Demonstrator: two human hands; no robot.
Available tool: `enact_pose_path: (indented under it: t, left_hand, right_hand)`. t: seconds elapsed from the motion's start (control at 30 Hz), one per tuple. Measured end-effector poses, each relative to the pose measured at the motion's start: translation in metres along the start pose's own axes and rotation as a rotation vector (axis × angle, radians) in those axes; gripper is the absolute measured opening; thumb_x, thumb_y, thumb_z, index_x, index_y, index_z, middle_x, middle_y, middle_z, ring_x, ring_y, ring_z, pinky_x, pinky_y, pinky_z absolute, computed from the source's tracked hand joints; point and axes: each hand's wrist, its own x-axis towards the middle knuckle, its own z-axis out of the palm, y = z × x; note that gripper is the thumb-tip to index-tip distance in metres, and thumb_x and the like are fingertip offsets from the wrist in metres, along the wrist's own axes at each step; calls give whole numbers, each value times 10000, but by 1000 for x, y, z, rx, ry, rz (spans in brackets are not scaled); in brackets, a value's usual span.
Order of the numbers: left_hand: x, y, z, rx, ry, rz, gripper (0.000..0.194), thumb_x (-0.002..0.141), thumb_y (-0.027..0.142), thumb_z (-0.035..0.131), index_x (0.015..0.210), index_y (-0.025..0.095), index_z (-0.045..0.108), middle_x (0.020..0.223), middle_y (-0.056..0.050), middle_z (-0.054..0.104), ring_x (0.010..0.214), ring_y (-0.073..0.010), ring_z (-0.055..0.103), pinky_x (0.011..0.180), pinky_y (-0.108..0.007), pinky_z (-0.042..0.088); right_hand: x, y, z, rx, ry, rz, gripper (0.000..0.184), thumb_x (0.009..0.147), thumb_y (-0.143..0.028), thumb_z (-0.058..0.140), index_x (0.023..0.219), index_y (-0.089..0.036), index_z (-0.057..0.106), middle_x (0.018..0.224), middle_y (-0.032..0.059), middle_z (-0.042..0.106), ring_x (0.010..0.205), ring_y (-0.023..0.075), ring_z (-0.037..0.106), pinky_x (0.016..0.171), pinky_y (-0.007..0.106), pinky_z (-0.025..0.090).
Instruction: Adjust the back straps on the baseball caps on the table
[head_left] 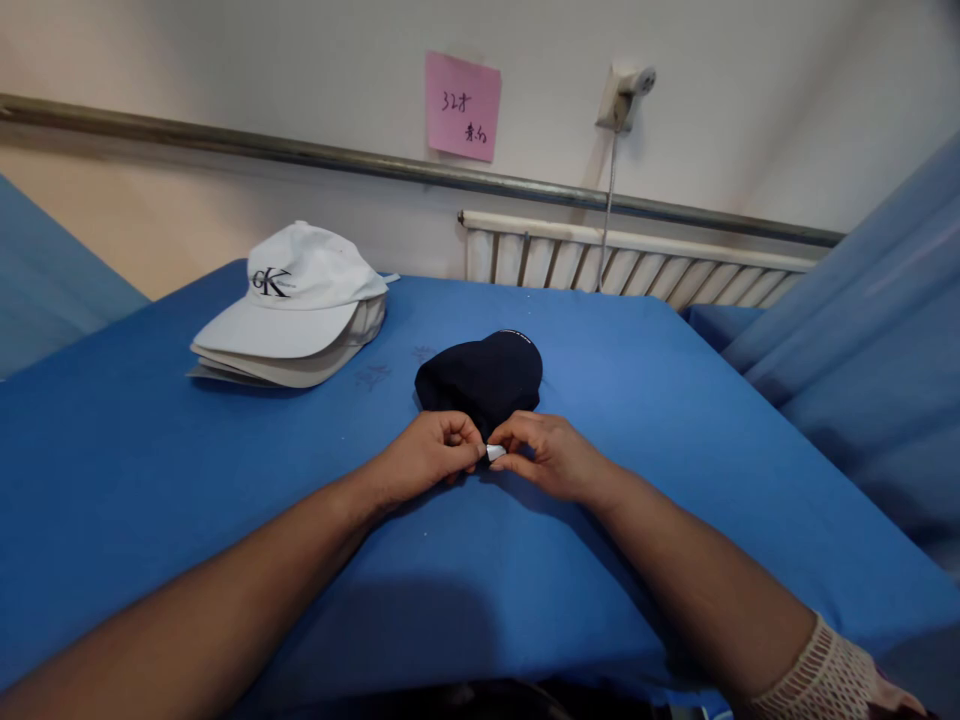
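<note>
A dark navy cap (487, 375) lies on the blue-covered table, its brim pointing away from me and a line of small pale lettering on the far edge. My left hand (442, 447) is closed in a pinch at the near end of the cap, by its back edge. Opposite it, my right hand (551, 455) pinches a small whitish piece (496, 453) that sits between the fingertips of both hands. Whether this piece is a label or a buckle, I cannot tell. The fingers hide the part of the cap right under them.
Several stacked caps, a white one (300, 290) with black "CK" lettering on top, stand at the left of the blue table (637, 400). Behind are a metal rail (337, 158), a radiator (570, 260), a pink note (463, 106) and a socket (625, 98). Blue curtains (885, 330) hang right.
</note>
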Motion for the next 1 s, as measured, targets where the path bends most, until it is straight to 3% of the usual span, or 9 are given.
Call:
enact_pose_path:
  t: [0.13, 0.3, 0.4, 0.77, 1.0]
  left_hand:
    - [1, -1, 0, -62, -38, -14, 73, 728, 225, 635, 732, 156, 612, 576, 24, 601, 493, -82, 506, 484, -206, 367]
    - [0, 1, -2, -163, -55, -19, 233, 778, 360, 663, 866, 144, 644, 769, -30, 676, 612, -106, 579, 591, -250, 471]
    - [-1, 1, -3, -135, -37, -29, 267, 770, 371, 684, 912, 150, 641, 759, -25, 660, 659, -127, 594, 594, -254, 473]
    - [1, 0, 3, -125, 3, 20, 234, 738, 368, 699, 786, 158, 610, 631, 23, 591, 565, -96, 528, 561, -238, 430]
    - [-2, 2, -1, -43, 65, 54, 256, 767, 391, 669, 882, 169, 615, 750, -8, 613, 641, -131, 567, 557, -251, 470]
  right_hand:
    - [0, 0, 1, 9, 28, -5, 100, 851, -214, 682, 947, -208, 652, 820, 3, 632, 725, 121, 600, 669, 242, 458]
    - [-2, 4, -2, 16, 84, -4, 91, 868, -220, 656, 957, -206, 648, 842, 11, 639, 743, 126, 604, 689, 252, 464]
    - [-2, 6, -4, 24, 98, -2, 90, 868, -223, 661, 954, -200, 649, 843, 11, 637, 743, 124, 600, 689, 248, 464]
    - [0, 1, 0, 24, 67, -16, 91, 859, -218, 662, 949, -213, 646, 837, 9, 638, 745, 128, 605, 695, 258, 472]
    - [-1, 6, -2, 39, 116, 4, 88, 859, -217, 665, 947, -209, 654, 853, 11, 645, 739, 123, 600, 698, 256, 472]
